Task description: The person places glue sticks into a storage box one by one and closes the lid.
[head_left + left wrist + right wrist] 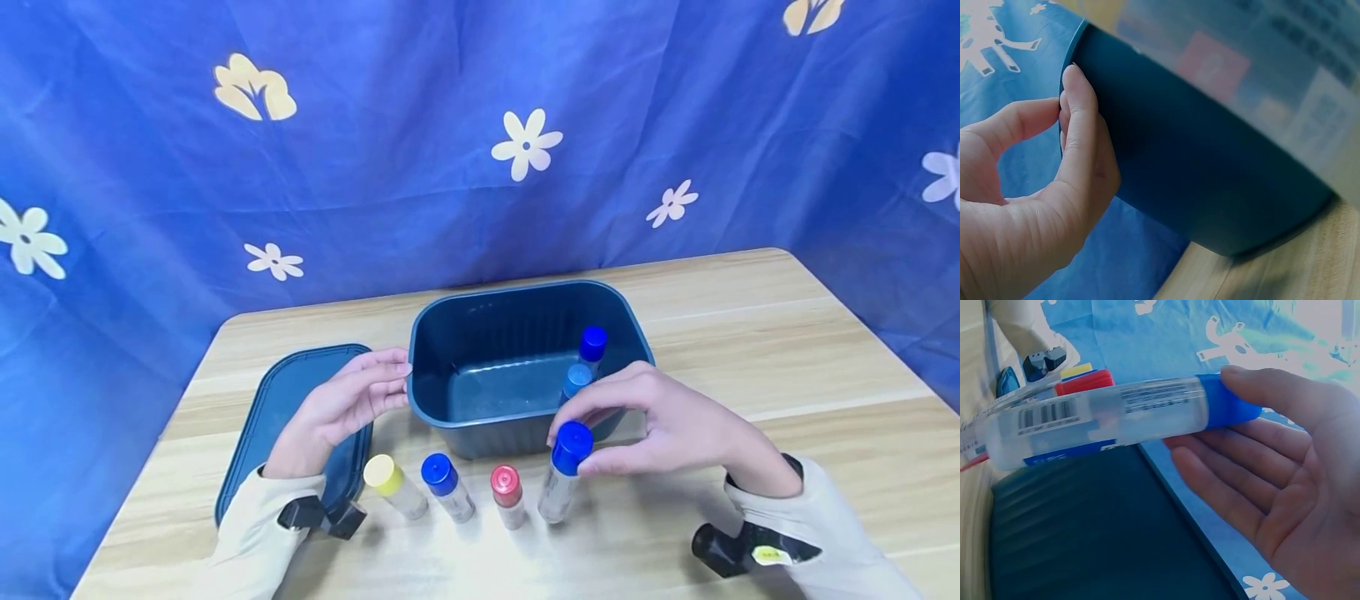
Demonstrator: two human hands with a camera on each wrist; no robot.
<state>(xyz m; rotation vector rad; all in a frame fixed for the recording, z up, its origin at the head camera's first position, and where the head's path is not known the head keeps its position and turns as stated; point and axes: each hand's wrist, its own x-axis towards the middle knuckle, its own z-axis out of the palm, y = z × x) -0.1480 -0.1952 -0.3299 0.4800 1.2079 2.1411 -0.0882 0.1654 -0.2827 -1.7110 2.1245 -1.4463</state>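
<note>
My right hand [645,421] pinches the blue cap of a clear, labelled bottle [1104,419] between thumb and fingers. That bottle [558,487] stands close to the front wall of a dark blue bin [487,433]. At the bin's left end, my left hand [360,396] pinches the rim, also seen in the left wrist view with the left hand [1066,162] at the edge. Inside the bin's right part are a dark-blue-capped bottle [592,343] and a lighter-blue-capped bottle [577,380], partly hidden by my right hand.
In a row before the bin stand a yellow-capped bottle [393,485], a blue-capped bottle [447,487] and a red-capped bottle [507,496]. A dark blue lid [288,400] lies on the wooden table [750,333] at left. Behind hangs a blue flowered cloth [420,167].
</note>
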